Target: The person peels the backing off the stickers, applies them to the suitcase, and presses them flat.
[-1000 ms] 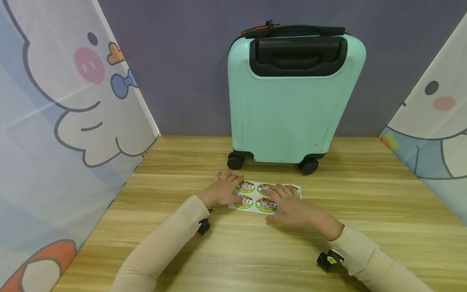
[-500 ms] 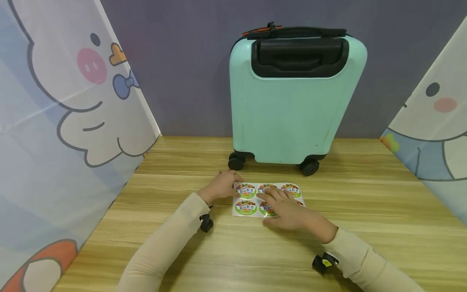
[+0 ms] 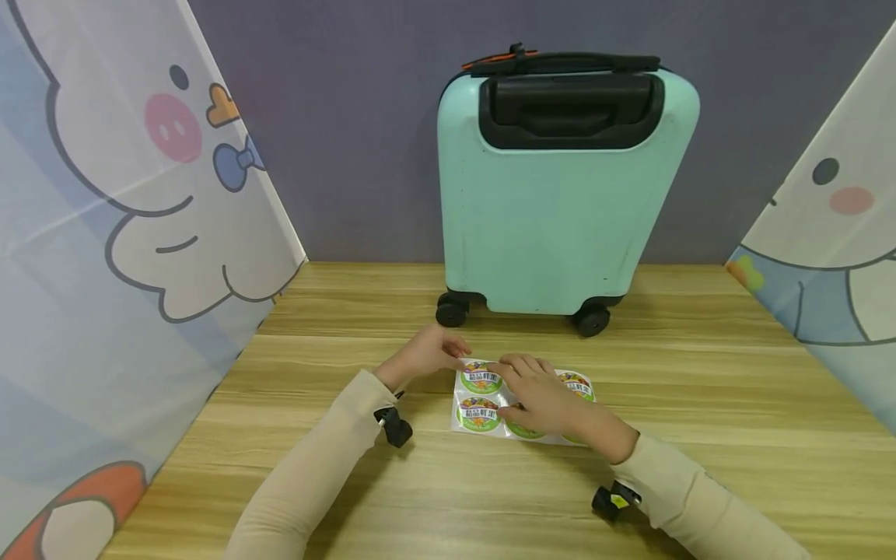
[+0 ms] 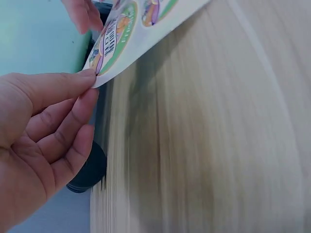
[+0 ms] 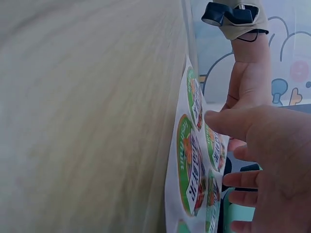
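Observation:
A sheet of round fruit stickers, white with green-rimmed oval labels, is in front of the suitcase. My left hand pinches its far left corner between thumb and fingers, which the left wrist view shows lifted off the wood. Over the middle of the sheet is my right hand, fingers spread and loosely bent, hiding some of the stickers. In the right wrist view its thumb lies against or just over the sheet; contact of the other fingers is hard to tell.
A mint-green suitcase with black wheels stands upright behind the sheet on the wooden tabletop. Cartoon-printed cloths rise at left and right, and a dark grey panel closes the back.
The left hand has gone from lying flat on the sheet's left edge to pinching its corner. The sheet has shifted slightly toward the person and right; the right hand stays over it.

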Demonstrator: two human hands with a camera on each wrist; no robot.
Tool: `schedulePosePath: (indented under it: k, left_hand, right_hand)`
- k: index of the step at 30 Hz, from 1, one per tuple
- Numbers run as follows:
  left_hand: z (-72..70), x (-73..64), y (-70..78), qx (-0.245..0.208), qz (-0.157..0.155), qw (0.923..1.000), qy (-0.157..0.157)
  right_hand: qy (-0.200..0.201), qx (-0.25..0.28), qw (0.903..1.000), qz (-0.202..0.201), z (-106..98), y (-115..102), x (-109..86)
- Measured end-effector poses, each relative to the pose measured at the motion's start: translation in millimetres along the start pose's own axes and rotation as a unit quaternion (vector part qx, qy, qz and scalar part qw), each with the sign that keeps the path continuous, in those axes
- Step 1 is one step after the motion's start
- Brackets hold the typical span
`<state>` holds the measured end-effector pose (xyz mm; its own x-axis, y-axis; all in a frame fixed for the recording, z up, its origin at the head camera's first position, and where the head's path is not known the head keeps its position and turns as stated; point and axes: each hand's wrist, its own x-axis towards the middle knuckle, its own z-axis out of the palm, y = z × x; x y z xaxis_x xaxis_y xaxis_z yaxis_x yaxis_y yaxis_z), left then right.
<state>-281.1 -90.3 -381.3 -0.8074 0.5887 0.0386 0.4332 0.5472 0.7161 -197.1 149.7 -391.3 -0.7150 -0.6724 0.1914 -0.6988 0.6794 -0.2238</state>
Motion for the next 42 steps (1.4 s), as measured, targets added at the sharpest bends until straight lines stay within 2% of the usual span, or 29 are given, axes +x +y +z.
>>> schedulePosePath:
  k: [6, 11, 16, 20, 26, 32, 36, 42]
  left_hand:
    - [0.2, 1.0, 2.6, -0.052, 0.010, 0.9986, 0.005]
    - [-0.2, 0.2, 8.9, -0.117, -0.007, 0.9930, 0.004]
    - [-0.8, -1.3, 16.8, -0.181, -0.037, 0.9828, -0.002]
    - [0.5, -2.1, 19.1, -0.230, -0.038, 0.9723, -0.013]
    - [2.3, -4.1, 20.5, -0.310, -0.043, 0.9494, -0.025]
    - [3.5, -6.6, 25.1, -0.362, -0.047, 0.9305, -0.031]
    - [4.1, -8.3, 28.3, -0.378, -0.041, 0.9243, -0.031]
    - [5.4, -9.4, 31.3, -0.389, -0.046, 0.9197, -0.026]
  right_hand:
    - [0.051, -0.032, 0.9980, -0.019, 2, -1, 5.4]
    - [0.076, -0.044, 0.9960, -0.015, 2, -3, 8.2]
    - [0.106, -0.060, 0.9924, -0.018, 1, -3, 10.3]
    - [0.143, -0.075, 0.9865, -0.028, 1, -3, 11.6]
    - [0.217, -0.089, 0.9703, -0.061, 1, -2, 14.2]
    - [0.276, -0.081, 0.9537, -0.087, -1, -1, 17.8]
    - [0.297, -0.083, 0.9463, -0.098, -2, -2, 18.9]
    - [0.304, -0.093, 0.9429, -0.101, -4, -4, 19.4]
